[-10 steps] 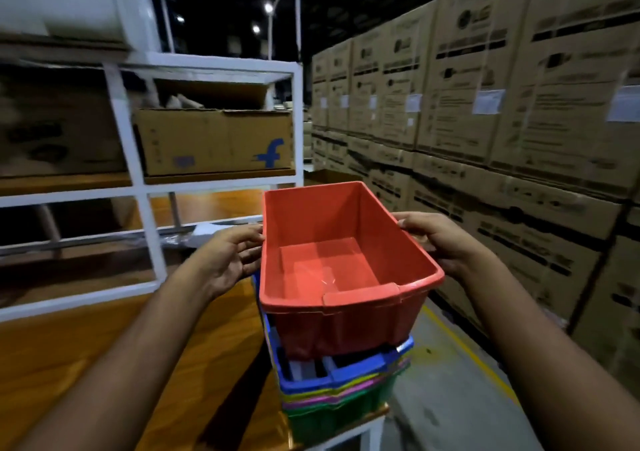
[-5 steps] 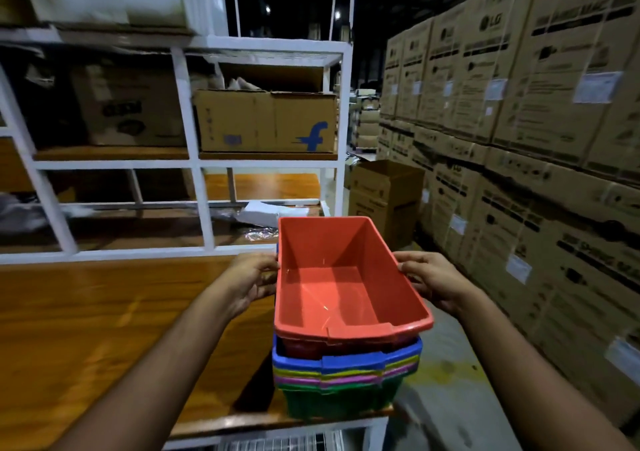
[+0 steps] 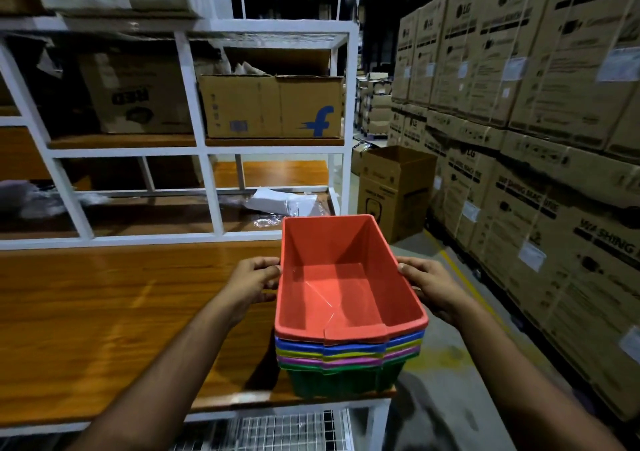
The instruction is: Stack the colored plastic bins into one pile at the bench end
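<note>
A red plastic bin [image 3: 343, 284] sits nested at the top of a pile of bins at the right end of the wooden bench [image 3: 114, 315]. Under it show the rims of a blue bin [image 3: 349, 347], a yellow one, a pink one, and a green bin [image 3: 343, 379] at the bottom. My left hand [image 3: 254, 282] grips the red bin's left rim. My right hand [image 3: 427, 286] grips its right rim. The red bin is empty inside.
A white metal shelf frame [image 3: 204, 159] stands behind the bench, with cardboard boxes [image 3: 273, 106] and plastic bags on it. A wall of stacked cartons [image 3: 540, 132] lines the right side. An open carton [image 3: 394, 187] stands on the floor aisle. A wire grid lies under the bench.
The red bin has come down from above the pile and now sits fully nested in the blue one. Both hands stayed on its rims. The camera view has pulled back.
</note>
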### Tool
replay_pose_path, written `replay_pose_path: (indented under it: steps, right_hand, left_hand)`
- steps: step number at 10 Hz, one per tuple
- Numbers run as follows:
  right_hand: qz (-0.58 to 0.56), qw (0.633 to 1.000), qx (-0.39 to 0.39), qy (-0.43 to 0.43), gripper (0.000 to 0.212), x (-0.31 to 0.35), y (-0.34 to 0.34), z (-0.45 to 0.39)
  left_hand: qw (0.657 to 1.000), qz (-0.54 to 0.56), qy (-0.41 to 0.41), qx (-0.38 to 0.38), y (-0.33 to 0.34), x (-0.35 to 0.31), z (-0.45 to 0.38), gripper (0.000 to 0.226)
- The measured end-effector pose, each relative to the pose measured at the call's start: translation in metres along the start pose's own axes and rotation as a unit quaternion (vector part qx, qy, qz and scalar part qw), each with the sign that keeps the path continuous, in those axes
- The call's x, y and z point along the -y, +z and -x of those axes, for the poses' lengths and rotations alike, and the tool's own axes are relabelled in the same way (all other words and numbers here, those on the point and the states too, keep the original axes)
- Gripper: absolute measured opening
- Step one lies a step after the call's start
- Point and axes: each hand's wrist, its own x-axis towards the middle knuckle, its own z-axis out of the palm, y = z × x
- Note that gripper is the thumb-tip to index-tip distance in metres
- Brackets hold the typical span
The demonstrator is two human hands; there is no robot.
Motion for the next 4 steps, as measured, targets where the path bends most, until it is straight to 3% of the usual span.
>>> replay_pose_path:
  steps: [2,3,4]
  right_hand:
    - [0.041,0.998,-0.040,-0.037,0.027,-0.008,0.000,0.001]
    - [0.118,0.988,-0.082,-0.065,0.027,-0.012,0.006,-0.001]
    - [0.305,0.935,-0.149,-0.105,0.027,-0.006,0.006,-0.005]
  left_hand:
    - [1.000,0.022,0.019,-0.006,-0.003,0.007,0.007,0.031]
    - [1.000,0.008,0.013,0.006,-0.009,0.009,0.015,0.038]
    - [0.999,-0.033,0.026,-0.013,-0.019,0.007,0.018,0.038]
